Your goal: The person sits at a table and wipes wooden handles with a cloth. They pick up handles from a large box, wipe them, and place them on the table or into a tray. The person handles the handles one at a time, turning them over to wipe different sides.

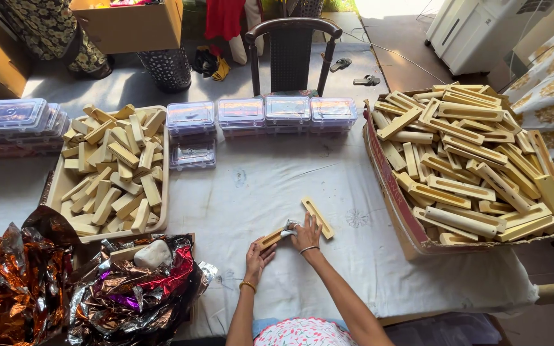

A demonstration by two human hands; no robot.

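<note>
My left hand point(258, 254) rests on the near end of a small tan wooden piece point(270, 239) lying on the white cloth. My right hand point(306, 234) presses a crumpled silvery scrap point(290, 225) against the far end of that piece. A second slotted wooden piece point(317, 217) lies just right of my right hand, touching it or nearly so. Both wrists wear thin bangles.
A cardboard box point(392, 198) heaped with slotted wooden pieces stands right. A tray point(161, 192) of wooden blocks sits left. Clear plastic boxes point(264, 114) line the back. Crinkled foil sheets point(129, 295) and a white lump point(153, 254) lie near left. A dark chair point(290, 51) stands behind.
</note>
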